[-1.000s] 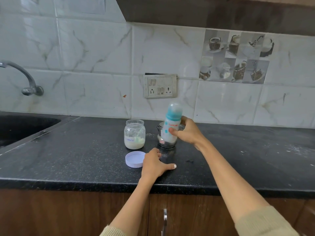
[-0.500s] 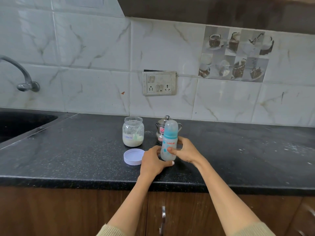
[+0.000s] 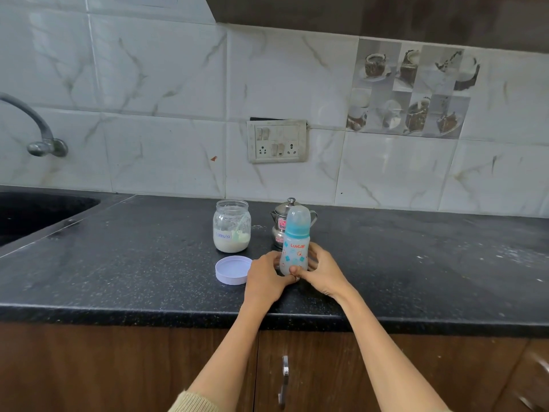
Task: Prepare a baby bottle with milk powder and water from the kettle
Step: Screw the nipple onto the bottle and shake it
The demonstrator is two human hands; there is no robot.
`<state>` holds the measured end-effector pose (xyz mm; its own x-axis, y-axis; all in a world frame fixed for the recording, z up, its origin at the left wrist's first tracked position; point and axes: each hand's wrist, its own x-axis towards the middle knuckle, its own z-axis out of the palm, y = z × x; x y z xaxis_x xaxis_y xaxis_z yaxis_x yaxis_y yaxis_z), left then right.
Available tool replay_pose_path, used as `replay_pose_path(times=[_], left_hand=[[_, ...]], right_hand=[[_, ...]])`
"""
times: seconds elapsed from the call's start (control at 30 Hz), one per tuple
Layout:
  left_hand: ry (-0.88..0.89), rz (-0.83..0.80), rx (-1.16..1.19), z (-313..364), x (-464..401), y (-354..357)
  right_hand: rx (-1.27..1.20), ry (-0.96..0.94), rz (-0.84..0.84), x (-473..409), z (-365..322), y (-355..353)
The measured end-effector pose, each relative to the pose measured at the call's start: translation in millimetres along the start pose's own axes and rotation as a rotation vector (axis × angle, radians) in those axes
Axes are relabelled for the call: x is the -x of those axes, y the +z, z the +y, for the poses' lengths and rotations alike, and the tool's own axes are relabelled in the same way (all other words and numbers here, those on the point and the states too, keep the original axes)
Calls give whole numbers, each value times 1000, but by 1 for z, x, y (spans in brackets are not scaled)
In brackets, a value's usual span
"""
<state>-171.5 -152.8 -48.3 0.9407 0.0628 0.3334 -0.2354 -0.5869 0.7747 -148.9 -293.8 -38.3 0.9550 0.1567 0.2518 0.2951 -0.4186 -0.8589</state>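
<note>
On the black countertop [image 3: 118, 263] the baby bottle [image 3: 294, 248], lifted a second ago, now stands upright before the steel kettle [image 3: 280, 218], gripped low by the right hand [image 3: 322, 270] and left hand [image 3: 266, 278], beside the open formula jar [image 3: 231, 226] and its lid [image 3: 233, 269].
</note>
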Motion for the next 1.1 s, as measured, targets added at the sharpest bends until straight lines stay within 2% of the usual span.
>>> replay_pose_path(times=[0.43, 0.83, 1.1], left_hand=[[-39, -4, -37, 0, -1, 1], [-46, -12, -37, -2, 1, 1], [-28, 10, -36, -10, -3, 5]], right_hand=[[92, 19, 37, -7, 2, 0], [143, 165, 45, -44, 24, -71], [123, 186, 51, -79, 45, -90]])
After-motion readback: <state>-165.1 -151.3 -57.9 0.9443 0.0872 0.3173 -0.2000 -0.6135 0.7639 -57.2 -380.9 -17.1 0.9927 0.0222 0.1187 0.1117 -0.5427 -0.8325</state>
